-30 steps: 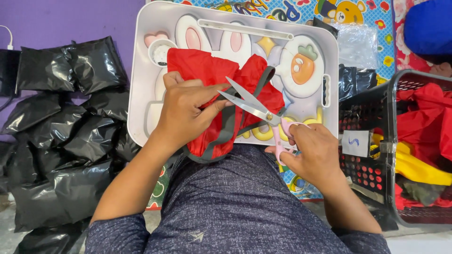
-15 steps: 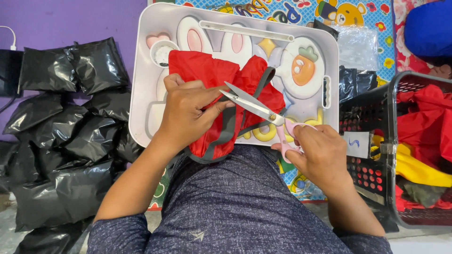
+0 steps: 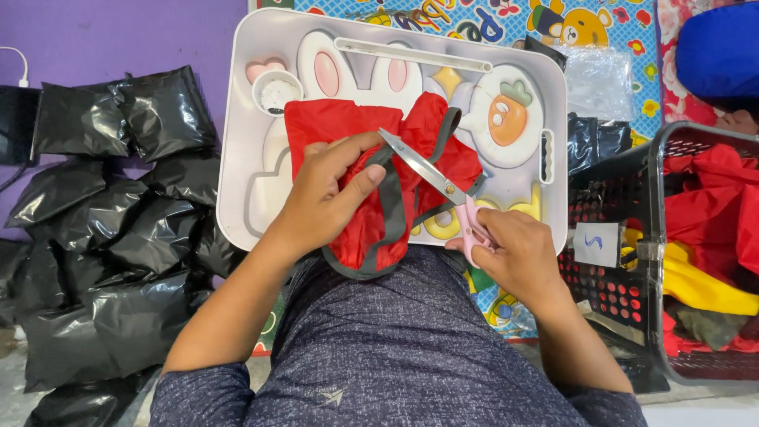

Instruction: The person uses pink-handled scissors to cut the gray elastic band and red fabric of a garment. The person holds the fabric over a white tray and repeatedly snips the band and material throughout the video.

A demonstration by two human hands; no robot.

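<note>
Directly under left hand (image 3: 320, 202), red cloth (image 3: 371, 158)

1. The scissors (image 3: 439, 180) now show parted blades, tips pointing toward 10 o'clock; a second ago they lay nearly closed.
2. The right hand (image 3: 514, 253) sits slightly farther toward 5 o'clock than before.
3. The left hand (image 3: 328, 198) now pinches the grey strap (image 3: 393, 207) with thumb raised, lifting it off the red fabric (image 3: 348, 126).

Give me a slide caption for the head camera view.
Left hand pins red fabric on a white tray; right hand holds scissors.
</note>
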